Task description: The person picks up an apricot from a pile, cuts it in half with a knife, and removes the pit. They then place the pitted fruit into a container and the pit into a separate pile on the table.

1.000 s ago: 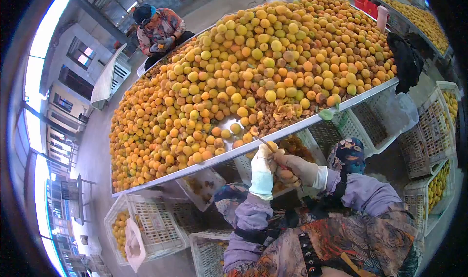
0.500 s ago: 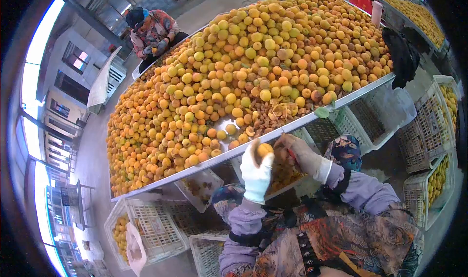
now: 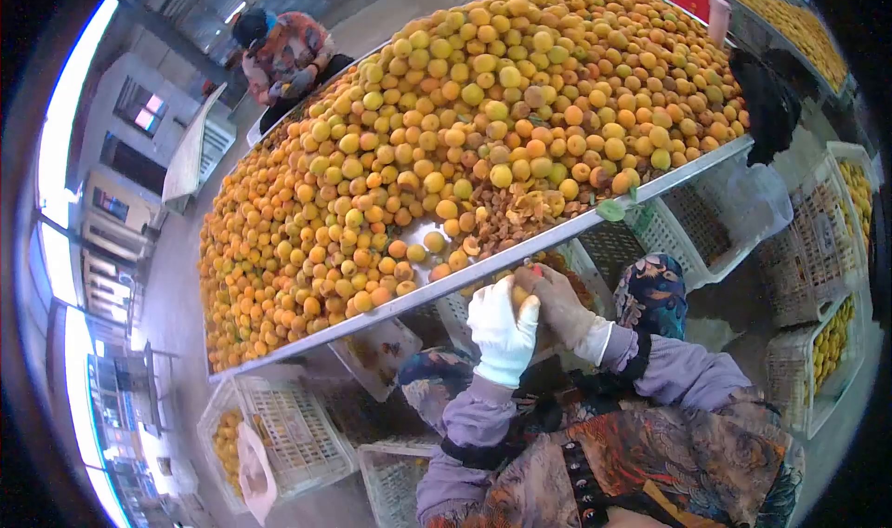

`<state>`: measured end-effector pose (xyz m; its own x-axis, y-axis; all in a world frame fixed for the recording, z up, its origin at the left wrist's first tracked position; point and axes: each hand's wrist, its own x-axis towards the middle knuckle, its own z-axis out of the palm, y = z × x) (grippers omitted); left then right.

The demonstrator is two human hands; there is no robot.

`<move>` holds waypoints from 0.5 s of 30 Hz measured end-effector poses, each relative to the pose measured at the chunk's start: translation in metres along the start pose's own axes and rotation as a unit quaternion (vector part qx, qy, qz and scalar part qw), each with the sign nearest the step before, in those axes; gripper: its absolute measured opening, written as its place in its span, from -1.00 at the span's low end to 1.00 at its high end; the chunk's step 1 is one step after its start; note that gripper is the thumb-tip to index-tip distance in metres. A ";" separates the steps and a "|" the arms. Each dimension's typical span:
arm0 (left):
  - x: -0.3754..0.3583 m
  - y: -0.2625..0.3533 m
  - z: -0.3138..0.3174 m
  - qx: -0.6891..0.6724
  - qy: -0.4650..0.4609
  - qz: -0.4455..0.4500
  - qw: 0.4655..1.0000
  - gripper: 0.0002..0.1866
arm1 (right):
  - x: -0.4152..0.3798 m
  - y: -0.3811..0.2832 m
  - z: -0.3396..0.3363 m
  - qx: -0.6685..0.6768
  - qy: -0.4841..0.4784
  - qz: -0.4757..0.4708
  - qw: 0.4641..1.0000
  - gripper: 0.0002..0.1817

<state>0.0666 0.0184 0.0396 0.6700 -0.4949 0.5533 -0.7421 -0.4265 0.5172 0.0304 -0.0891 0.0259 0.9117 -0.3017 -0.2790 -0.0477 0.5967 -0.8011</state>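
Just in front of the table's metal edge, my two hands meet. My left hand (image 3: pixel 503 330), in a white glove, is closed around an apricot (image 3: pixel 519 294), mostly hidden by the fingers. My right hand (image 3: pixel 563 307), in a stained grey-brown glove, presses against the same fruit from the other side. A bit of a small red tool (image 3: pixel 535 271) shows at its fingertips; its kind is hidden. Beyond the hands, apricots (image 3: pixel 409 170) lie heaped on the table (image 3: pixel 483 260). A patch of brown scraps and split fruit (image 3: pixel 520 214) sits near the edge.
Plastic crates (image 3: pixel 288 426) stand below the table on the left, and more crates (image 3: pixel 818 240) are stacked at the right. A black bag (image 3: pixel 767 105) hangs at the table's right corner. Another person (image 3: pixel 283 59) sits at the far left side. A pink bottle (image 3: pixel 718 19) stands at the back right.
My hands have come together around the apricot, which was in plain view in my left hand before. My right hand has moved left and slightly down. The view has shifted slightly.
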 end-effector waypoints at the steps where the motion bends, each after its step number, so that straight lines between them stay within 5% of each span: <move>1: -0.001 0.000 0.002 -0.013 0.011 -0.011 1.000 -0.56 | 0.001 0.001 -0.003 -0.008 -0.014 0.010 1.000 -0.68; 3: 0.000 0.008 0.007 -0.021 0.020 -0.049 0.998 -0.59 | 0.008 0.012 -0.009 0.023 0.038 -0.103 0.994 -0.67; 5: -0.001 0.012 0.012 -0.098 0.049 -0.076 0.991 -0.55 | 0.013 0.009 -0.024 -0.119 0.028 -0.208 0.970 -0.66; 6: 0.001 0.016 0.010 -0.108 -0.004 -0.135 0.985 -0.51 | 0.009 0.000 -0.022 -0.124 0.031 -0.170 0.977 -0.66; 9: 0.001 0.008 0.002 -0.028 0.050 -0.003 0.998 -0.45 | 0.011 -0.012 -0.027 -0.096 -0.011 -0.091 0.991 -0.65; 15: -0.013 0.001 -0.007 -0.042 0.010 -0.055 0.998 -0.54 | -0.005 -0.013 -0.001 -0.026 -0.080 0.033 0.996 -0.56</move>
<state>0.0570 0.0298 0.0376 0.7488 -0.4323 0.5024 -0.6597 -0.4129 0.6279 0.0261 -0.0962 0.0367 0.9593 -0.1384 -0.2462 -0.1258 0.5713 -0.8111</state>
